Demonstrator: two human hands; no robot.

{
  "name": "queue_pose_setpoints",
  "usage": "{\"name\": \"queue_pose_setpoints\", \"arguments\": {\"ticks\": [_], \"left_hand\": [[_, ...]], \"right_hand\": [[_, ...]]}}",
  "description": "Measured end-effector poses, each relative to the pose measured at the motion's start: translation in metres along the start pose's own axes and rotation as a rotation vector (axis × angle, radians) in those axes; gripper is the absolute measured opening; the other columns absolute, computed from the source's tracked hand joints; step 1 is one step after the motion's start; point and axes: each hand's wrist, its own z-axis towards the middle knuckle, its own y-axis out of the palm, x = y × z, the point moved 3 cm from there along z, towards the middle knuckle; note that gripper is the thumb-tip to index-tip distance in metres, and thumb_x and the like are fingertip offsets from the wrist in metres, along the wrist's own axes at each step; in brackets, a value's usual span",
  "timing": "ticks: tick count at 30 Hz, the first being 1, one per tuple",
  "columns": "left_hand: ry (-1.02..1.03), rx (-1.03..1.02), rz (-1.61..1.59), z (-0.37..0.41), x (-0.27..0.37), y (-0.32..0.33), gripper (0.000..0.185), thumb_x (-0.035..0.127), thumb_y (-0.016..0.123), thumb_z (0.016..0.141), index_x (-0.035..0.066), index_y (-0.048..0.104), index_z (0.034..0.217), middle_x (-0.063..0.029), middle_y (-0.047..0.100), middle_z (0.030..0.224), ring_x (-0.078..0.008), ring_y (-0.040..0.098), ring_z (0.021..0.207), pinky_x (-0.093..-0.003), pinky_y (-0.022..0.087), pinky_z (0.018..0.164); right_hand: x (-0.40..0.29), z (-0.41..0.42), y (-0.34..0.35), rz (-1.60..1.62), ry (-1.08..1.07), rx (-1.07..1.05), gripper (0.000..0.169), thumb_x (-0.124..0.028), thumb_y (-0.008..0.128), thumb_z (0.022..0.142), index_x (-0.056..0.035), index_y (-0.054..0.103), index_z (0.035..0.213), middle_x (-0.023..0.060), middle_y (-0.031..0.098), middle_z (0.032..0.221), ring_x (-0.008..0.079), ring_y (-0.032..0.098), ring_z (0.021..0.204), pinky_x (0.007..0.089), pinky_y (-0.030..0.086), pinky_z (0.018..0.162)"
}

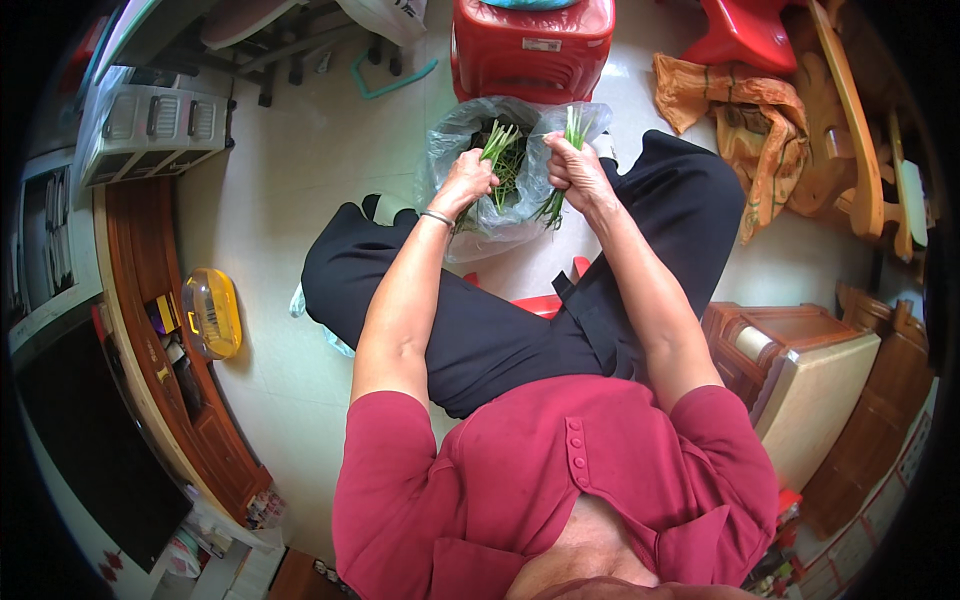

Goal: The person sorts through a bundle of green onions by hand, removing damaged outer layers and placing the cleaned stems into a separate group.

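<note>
My left hand [471, 180] grips a bunch of thin green stalks [501, 140], with pale cut-looking ends pointing up and away. A second bunch of the same greens [576, 127] is clenched in my right hand [576, 171]; its dark leafy tips hang below the fist. Between and behind the hands a clear plastic bag [491, 112] stands wide on the floor, between my legs. Loose green stems [510, 176] lie inside it, partly hidden by my left hand and the bag's folds.
A red plastic stool [532, 56] stands just beyond the bag. To the right lie an orange mesh sack [765, 142] and wooden furniture [862, 150]. A yellow case [214, 313] rests on the floor at left, near a wooden cabinet [150, 247]. A plastic drawer unit [161, 124] is further up.
</note>
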Motion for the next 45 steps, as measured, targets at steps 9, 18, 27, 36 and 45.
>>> {"name": "queue_pose_setpoints", "arguments": {"ticks": [9,18,27,36,45], "left_hand": [[-0.106,-0.1,-0.64,-0.002,0.005,-0.014,0.028,0.016,0.044,0.095,-0.004,0.055,0.111,-0.0136,0.067,0.086,-0.0156,0.058,0.062,-0.0313,0.051,0.06],[-0.124,-0.27,-0.987,-0.006,0.018,-0.017,0.047,0.03,0.033,0.094,-0.005,0.054,0.118,-0.0202,0.067,0.09,-0.0245,0.059,0.068,-0.0383,0.052,0.069],[-0.106,-0.342,-1.04,-0.002,0.013,-0.014,0.047,0.026,0.032,0.095,-0.007,0.05,0.124,-0.0219,0.064,0.101,-0.0265,0.06,0.081,-0.0443,0.052,0.081],[-0.096,-0.275,-0.95,-0.002,0.011,-0.006,0.035,0.017,0.05,0.094,-0.006,0.051,0.121,-0.0194,0.065,0.102,-0.0248,0.064,0.085,-0.0419,0.055,0.08],[-0.011,-0.229,-0.589,-0.017,0.028,0.009,0.027,0.014,0.055,0.094,-0.002,0.058,0.115,-0.0128,0.068,0.098,-0.0148,0.065,0.076,-0.028,0.055,0.07]], "right_hand": [[0.004,0.0,0.001,-0.198,-0.048,0.08,0.015,-0.019,0.07,0.087,-0.0093,0.062,0.095,-0.0098,0.036,0.055,0.0016,0.026,0.04,0.0218,0.019,0.037],[0.024,0.009,-0.004,-0.758,-0.295,0.17,0.022,-0.023,0.07,0.085,-0.0035,0.07,0.095,0.0015,0.063,0.077,0.0104,0.054,0.072,0.0288,0.045,0.066],[0.031,0.009,0.0,-0.865,-0.424,0.059,0.024,-0.02,0.064,0.089,-0.0009,0.067,0.103,0.0078,0.069,0.087,0.0136,0.062,0.082,0.0311,0.048,0.076],[0.021,0.004,0.006,-0.664,-0.302,0.148,0.022,-0.021,0.066,0.089,-0.0007,0.069,0.097,0.0031,0.067,0.086,0.0108,0.058,0.081,0.0287,0.047,0.074],[0.018,0.002,0.009,-0.574,-0.132,0.153,0.022,-0.024,0.07,0.086,-0.0032,0.067,0.093,0.0024,0.065,0.08,0.0094,0.057,0.073,0.0268,0.047,0.066]]}}
